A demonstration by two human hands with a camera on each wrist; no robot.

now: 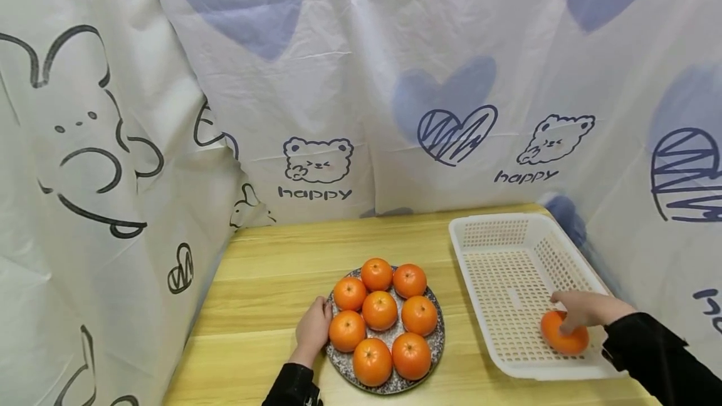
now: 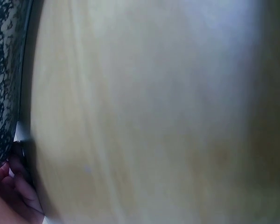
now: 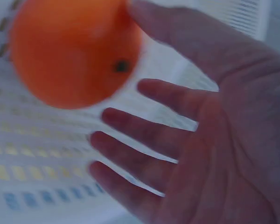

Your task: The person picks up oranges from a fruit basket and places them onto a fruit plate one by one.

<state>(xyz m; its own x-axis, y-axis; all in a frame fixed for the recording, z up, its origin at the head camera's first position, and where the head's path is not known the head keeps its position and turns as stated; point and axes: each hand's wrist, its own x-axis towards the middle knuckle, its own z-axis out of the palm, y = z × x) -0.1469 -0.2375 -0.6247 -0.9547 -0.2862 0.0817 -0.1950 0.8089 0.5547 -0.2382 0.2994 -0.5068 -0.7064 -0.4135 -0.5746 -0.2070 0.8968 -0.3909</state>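
Note:
My left hand (image 1: 313, 331) holds the left rim of a dark speckled round plate (image 1: 437, 356). In the left wrist view, curled fingers (image 2: 23, 186) meet the edge of the plate (image 2: 7, 70). Several oranges (image 1: 380, 311) sit on that plate. To the right, my right hand (image 1: 586, 309) is inside a white plastic basket (image 1: 502, 287), at a single orange (image 1: 564, 340). The right wrist view shows the thumb (image 3: 177, 32) at the orange's (image 3: 70, 56) side, while the other fingers (image 3: 144, 135) stretch out apart from it.
Both plate and basket stand on a yellow wood-grain table (image 1: 271, 274), the basket near its right edge. A white cloth (image 1: 361, 80) printed with hearts and bears hangs behind and along the sides.

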